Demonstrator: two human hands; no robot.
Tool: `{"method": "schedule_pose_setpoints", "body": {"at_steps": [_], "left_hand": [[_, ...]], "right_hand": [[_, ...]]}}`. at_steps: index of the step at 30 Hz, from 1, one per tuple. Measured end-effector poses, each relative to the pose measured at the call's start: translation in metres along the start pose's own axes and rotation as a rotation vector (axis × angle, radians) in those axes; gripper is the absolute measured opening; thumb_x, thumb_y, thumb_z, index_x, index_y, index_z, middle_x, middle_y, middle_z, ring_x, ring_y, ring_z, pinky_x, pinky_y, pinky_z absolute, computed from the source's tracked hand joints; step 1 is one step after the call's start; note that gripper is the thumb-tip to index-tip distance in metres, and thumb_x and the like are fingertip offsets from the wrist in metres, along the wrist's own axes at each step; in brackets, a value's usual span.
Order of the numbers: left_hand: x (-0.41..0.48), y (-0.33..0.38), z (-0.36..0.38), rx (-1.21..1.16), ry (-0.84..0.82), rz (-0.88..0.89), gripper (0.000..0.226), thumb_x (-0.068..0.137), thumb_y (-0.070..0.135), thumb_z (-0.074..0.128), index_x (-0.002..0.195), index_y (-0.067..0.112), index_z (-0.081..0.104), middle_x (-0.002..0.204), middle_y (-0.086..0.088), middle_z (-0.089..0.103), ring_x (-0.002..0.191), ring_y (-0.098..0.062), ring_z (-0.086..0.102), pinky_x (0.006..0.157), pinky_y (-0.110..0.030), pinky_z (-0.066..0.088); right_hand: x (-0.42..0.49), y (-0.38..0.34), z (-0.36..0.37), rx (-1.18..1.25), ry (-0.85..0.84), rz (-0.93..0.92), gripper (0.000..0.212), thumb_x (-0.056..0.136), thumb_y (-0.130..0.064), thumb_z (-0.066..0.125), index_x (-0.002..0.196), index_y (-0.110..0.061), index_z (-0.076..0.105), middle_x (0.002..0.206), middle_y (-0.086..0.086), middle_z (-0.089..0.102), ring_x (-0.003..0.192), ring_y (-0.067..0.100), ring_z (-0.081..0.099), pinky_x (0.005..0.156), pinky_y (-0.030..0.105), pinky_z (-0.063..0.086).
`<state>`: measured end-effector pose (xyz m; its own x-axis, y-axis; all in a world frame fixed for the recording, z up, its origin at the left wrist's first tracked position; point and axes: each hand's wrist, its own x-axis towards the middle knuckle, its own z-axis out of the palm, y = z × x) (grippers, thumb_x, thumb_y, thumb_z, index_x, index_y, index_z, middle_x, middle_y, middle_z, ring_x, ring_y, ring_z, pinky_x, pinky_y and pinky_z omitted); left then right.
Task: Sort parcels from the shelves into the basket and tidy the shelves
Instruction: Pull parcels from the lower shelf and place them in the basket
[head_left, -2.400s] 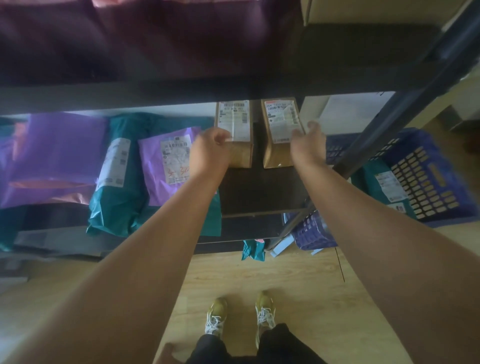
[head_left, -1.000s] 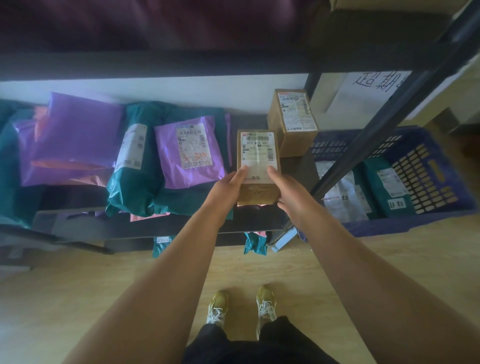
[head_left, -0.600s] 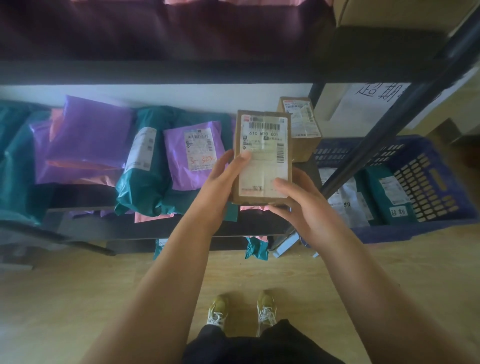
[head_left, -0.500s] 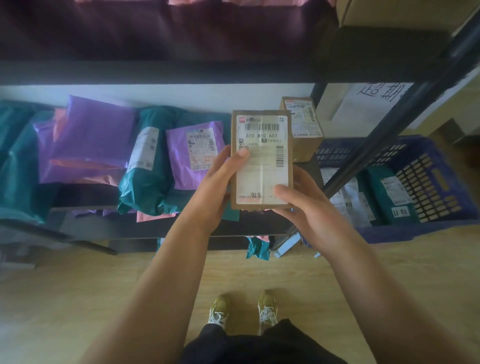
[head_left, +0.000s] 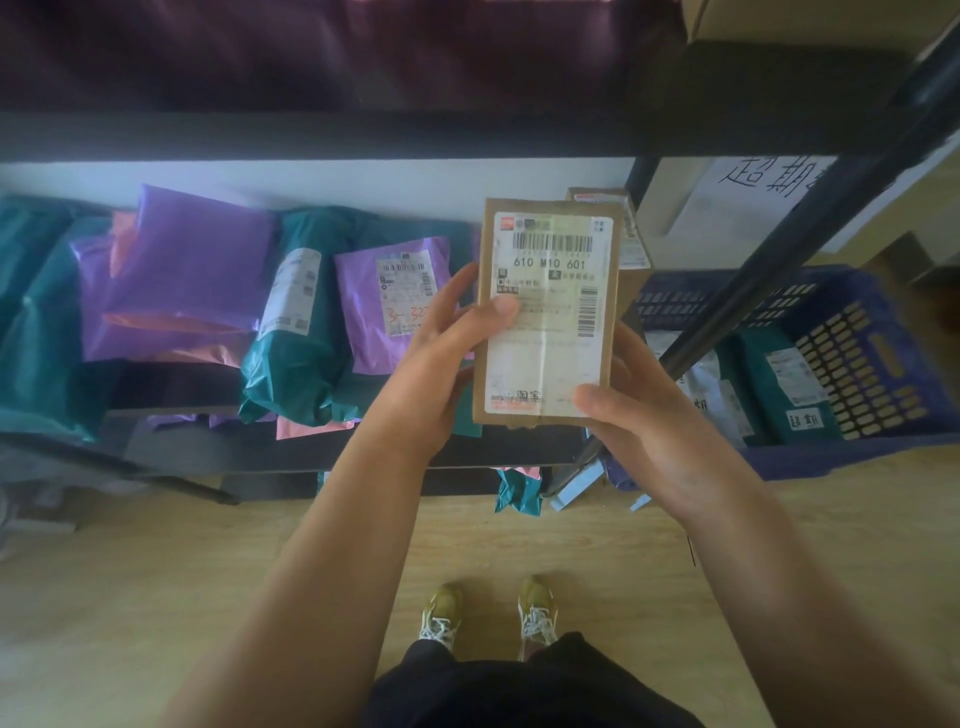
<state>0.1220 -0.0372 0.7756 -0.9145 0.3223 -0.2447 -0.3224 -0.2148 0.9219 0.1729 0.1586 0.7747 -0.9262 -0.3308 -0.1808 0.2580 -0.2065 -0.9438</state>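
Centrally, a cardboard parcel (head_left: 548, 317) was held upright, label facing the viewer, above the shelf (head_left: 322, 447); left hand (head_left: 441, 358) and right hand (head_left: 644, 410) fingers grasped its sides. Right: blue basket (head_left: 852, 457) holding parcels.

A slanted shelf post (head_left: 763, 275) crosses in front of the open-topped blue basket (head_left: 857, 457).

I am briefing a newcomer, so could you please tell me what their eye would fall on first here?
The cardboard box with its white barcode label stands out, held up in the centre by the left hand and right hand. Behind, on the left, purple bags and teal bags crowd the shelf; on the right stands a blue basket.
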Motion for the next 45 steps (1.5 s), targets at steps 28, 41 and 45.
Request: {"method": "schedule_pose_setpoints", "body": {"at_steps": [28, 41, 45], "left_hand": [[0.02, -0.01, 0.012, -0.003, 0.226, -0.437, 0.097, 0.051, 0.075, 0.073, 0.133, 0.026, 0.055, 0.13, -0.009, 0.063, 0.12, -0.032, 0.059, 0.102, -0.055, 0.046], [0.056, -0.04, 0.006, 0.598, 0.277, -0.275, 0.046, 0.098, 0.028, 0.053, 0.143, 0.02, 0.046, 0.102, -0.005, 0.064, 0.088, -0.025, 0.066, 0.085, -0.047, 0.058], [0.077, -0.037, 0.002, 0.662, 0.327, -0.2, 0.038, 0.097, 0.029, 0.053, 0.133, 0.017, 0.054, 0.115, -0.007, 0.066, 0.089, -0.022, 0.066, 0.081, -0.041, 0.059]], "right_hand": [[0.018, 0.007, -0.003, 0.231, 0.504, 0.364, 0.038, 0.087, -0.045, 0.071, 0.12, -0.028, 0.061, 0.12, 0.003, 0.067, 0.107, 0.023, 0.066, 0.097, 0.046, 0.054], [0.084, 0.043, -0.015, -0.165, 0.633, 0.367, 0.016, 0.102, -0.041, 0.052, 0.114, -0.031, 0.053, 0.1, -0.009, 0.058, 0.106, 0.018, 0.057, 0.094, 0.037, 0.051], [0.103, 0.035, -0.019, -0.141, 0.619, 0.292, 0.02, 0.103, -0.025, 0.052, 0.121, -0.021, 0.058, 0.118, 0.002, 0.064, 0.108, 0.021, 0.064, 0.084, 0.029, 0.057]]}}
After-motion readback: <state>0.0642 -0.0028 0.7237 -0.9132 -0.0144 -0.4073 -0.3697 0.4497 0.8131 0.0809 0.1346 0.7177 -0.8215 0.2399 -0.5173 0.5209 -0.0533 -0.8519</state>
